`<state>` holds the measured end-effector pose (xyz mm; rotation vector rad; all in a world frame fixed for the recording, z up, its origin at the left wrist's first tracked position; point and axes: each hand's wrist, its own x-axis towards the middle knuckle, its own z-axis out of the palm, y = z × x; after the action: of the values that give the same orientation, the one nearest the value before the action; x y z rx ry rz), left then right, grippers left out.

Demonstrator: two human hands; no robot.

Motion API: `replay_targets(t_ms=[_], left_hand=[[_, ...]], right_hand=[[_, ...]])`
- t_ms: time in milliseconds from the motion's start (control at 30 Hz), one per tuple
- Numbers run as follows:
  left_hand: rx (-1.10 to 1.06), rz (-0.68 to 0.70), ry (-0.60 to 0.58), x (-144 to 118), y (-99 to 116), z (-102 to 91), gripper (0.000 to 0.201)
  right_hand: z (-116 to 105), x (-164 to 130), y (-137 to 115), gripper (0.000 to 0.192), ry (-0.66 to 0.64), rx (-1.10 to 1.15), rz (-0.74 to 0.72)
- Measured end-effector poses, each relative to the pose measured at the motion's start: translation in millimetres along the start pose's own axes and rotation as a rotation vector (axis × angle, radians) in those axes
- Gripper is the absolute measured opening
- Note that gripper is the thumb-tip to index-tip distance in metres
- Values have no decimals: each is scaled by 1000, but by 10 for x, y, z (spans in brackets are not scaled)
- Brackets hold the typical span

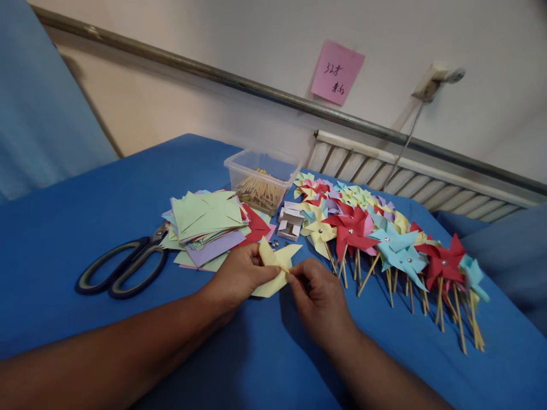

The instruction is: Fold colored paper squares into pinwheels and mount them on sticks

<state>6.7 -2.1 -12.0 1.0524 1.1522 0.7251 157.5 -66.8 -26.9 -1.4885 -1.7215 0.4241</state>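
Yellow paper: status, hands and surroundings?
Left hand and right hand both pinch the yellow paper. Partly folded, above blue cloth. Finished pinwheels right, clear.

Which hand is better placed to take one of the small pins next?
Left, probably. The left hand holds the yellow paper just below the pins. The right hand pinches the paper's edge, farther away.

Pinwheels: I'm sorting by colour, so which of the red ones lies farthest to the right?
The red pinwheel near the row's right end, beside the light blue pinwheel at the very end. The other red pinwheel lies mid-row.
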Motion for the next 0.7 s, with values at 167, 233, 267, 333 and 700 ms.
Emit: replay_targets(t_ms=[167, 233, 267, 333, 700], left_hand=[[-11, -7, 9, -25, 37, 22, 31], [-17, -10, 9, -40, 44, 30, 30], [-23, -10, 8, -47, 46, 33, 29], [-37, -10, 6, -54, 47, 38, 28], [-24, -9, -24, -40, 70, -10, 26]], right_hand=[[35, 12, 61, 11, 4, 29, -8], [43, 17, 69, 11, 6, 36, -6], [43, 18, 66, 11, 7, 40, 0], [39, 19, 52, 12, 7, 44, 12], [76, 26, 70, 14, 1, -16, 20]])
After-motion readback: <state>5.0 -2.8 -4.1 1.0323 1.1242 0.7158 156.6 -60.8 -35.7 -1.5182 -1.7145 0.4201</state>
